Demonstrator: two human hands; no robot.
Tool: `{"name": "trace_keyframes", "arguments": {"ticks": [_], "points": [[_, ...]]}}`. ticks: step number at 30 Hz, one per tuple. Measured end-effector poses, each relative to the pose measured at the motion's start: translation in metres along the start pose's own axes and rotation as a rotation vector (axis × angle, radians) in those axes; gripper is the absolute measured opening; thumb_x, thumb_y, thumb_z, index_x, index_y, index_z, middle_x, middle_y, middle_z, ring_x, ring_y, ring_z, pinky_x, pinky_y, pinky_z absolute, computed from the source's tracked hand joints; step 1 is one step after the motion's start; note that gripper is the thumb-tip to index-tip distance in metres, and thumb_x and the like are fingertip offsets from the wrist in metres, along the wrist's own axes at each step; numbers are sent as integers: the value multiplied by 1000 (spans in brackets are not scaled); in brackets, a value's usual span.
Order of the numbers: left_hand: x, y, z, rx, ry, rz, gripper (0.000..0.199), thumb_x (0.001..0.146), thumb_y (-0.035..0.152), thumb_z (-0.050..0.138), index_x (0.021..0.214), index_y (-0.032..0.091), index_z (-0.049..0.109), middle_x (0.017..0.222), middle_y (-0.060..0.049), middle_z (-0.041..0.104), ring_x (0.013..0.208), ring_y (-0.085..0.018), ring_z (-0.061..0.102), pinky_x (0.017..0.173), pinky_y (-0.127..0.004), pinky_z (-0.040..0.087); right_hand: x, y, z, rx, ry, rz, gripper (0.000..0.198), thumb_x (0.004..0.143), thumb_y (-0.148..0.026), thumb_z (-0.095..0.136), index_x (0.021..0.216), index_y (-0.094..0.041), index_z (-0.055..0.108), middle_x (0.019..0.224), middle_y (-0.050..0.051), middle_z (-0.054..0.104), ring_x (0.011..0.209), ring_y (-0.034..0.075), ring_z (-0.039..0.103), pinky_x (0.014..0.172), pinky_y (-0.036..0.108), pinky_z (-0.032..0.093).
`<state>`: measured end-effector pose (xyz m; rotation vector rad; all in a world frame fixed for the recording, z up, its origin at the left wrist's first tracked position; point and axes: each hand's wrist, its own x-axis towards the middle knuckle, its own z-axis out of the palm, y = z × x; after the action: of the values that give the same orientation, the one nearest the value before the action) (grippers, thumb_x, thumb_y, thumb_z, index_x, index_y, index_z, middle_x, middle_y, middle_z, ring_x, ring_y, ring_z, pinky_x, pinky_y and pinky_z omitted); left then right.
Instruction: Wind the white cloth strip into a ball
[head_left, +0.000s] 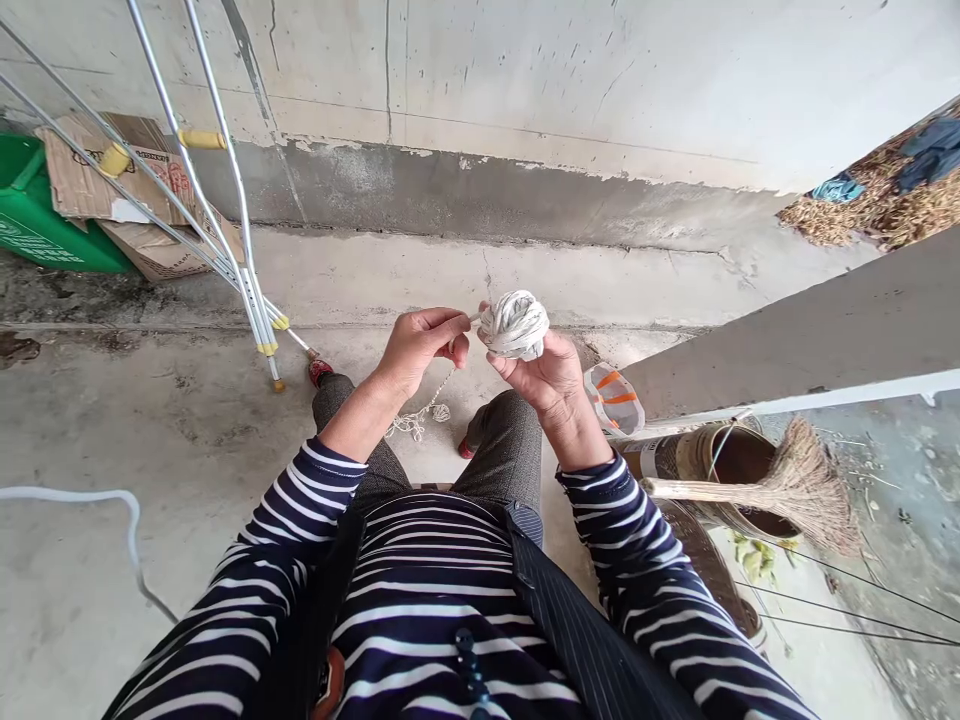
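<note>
My right hand (551, 372) cups a ball of thick white yarn (514, 325) from below and the right, with the fingers wrapped round it. The ball is wound in flat, crossing strands. Just to the left, my left hand (427, 345) pinches a short white strand (475, 317) that runs to the ball. From below my left hand, a thin pale cord (442, 385) hangs down. Loose loops of cord (406, 426) and a small bundle (441, 412) lie on the floor between my legs.
Metal crutches (247, 270) lean at the left, before a green bin (52, 215) and flattened cardboard (150, 180). At the right, a straw broom (795, 485) lies across a bucket (697, 455), near a white-and-orange bag (615, 398). A wall (510, 90) stands ahead.
</note>
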<state>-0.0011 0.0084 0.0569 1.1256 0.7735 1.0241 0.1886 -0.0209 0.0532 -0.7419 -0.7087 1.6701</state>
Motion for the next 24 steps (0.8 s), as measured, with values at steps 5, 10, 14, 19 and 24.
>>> {"name": "trace_keyframes", "arguments": {"ticks": [5, 10, 14, 19, 24], "points": [[-1, -7, -3, 16, -50, 26, 31, 85, 45, 79, 81, 15, 72, 65, -3, 70, 56, -14, 66, 61, -29, 58, 2, 3, -2, 42, 16, -33, 57, 57, -40, 89, 110, -28, 70, 96, 2, 80, 89, 22, 75, 66, 31, 66], [0, -13, -5, 102, -16, 33, 21, 86, 35, 73, 80, 15, 71, 68, -5, 72, 60, -15, 68, 60, -27, 57, 1, 5, 2, 79, 16, -51, 53, 59, -34, 90, 108, -30, 69, 86, -4, 78, 80, 20, 76, 81, 38, 68], [7, -16, -5, 195, 50, 60, 14, 82, 25, 70, 72, 15, 68, 63, -3, 70, 59, -13, 65, 56, -22, 52, -1, 6, 9, 54, -27, -25, 50, 58, -34, 90, 103, -27, 69, 86, -3, 79, 87, 22, 78, 89, 41, 67], [14, -25, -4, 226, 82, 73, 12, 77, 25, 71, 73, 14, 69, 65, 0, 68, 61, -12, 64, 53, -19, 49, -2, 5, 14, 52, -8, 0, 50, 53, -33, 92, 98, -25, 70, 85, -1, 79, 83, 22, 76, 87, 41, 67], [12, -40, -3, 92, 52, -17, 17, 76, 28, 75, 77, 12, 71, 69, -1, 69, 67, -14, 67, 63, -24, 59, -4, 0, 16, 1, -9, 14, 49, 51, -34, 93, 94, -24, 70, 89, 3, 80, 92, 27, 75, 84, 42, 67]]}}
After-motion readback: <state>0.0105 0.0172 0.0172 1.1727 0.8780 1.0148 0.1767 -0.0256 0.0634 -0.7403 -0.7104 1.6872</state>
